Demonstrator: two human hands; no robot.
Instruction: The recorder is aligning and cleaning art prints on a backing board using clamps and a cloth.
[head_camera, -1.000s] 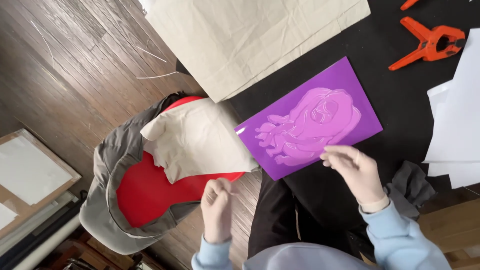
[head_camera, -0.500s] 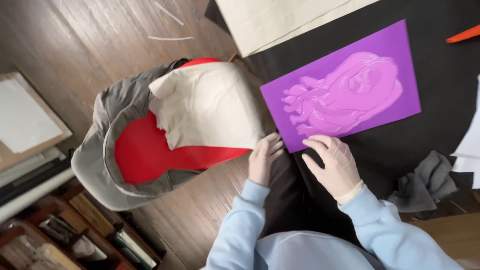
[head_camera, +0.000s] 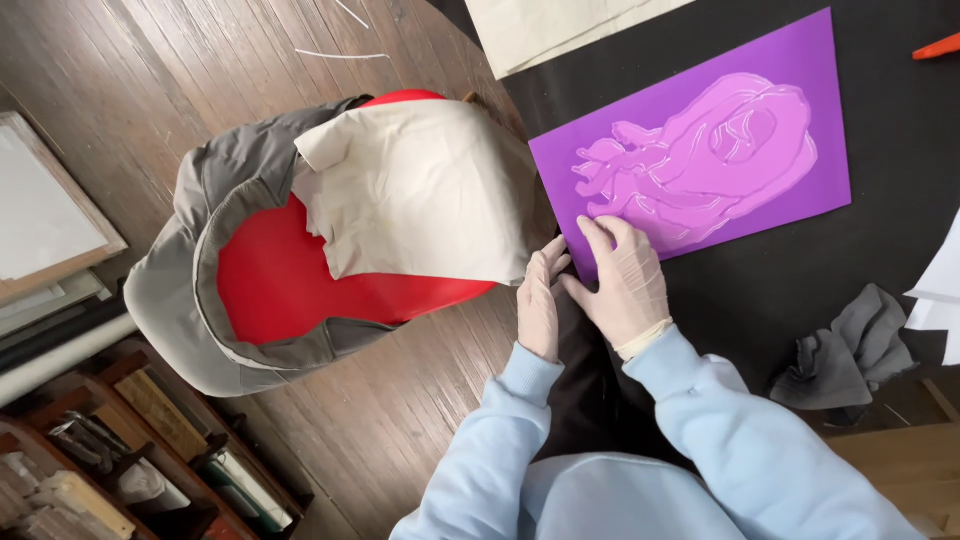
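Left hand: gloved, fingers straight and held together, tips at the near-left corner of the purple sheet; whether it pinches the edge cannot be told.
Right hand: gloved, lies flat with fingers spread on the near-left part of the sheet, pressing down, not closed around anything.
Hands together: side by side, nearly touching at that corner.
Purple sheet: rectangular, flat on the black table cover, tilted in view, carries a raised lighter pink relief shape with glossy edges.
Sheet position: near the table's left edge, just right of the chair.
Sleeves: light blue, both arms come in from the bottom of the view.
Red chair: stands on the wood floor left of the table, with a grey jacket draped round its back.
Beige cloth: lies over the chair seat, its right edge reaches the table edge near the left hand.
Second beige cloth: at the top of the table, well apart from the hands.
Grey rag: crumpled on the table, right of the right arm.
Orange clamp: only a tip shows at the right edge.
White paper: at the far right edge.
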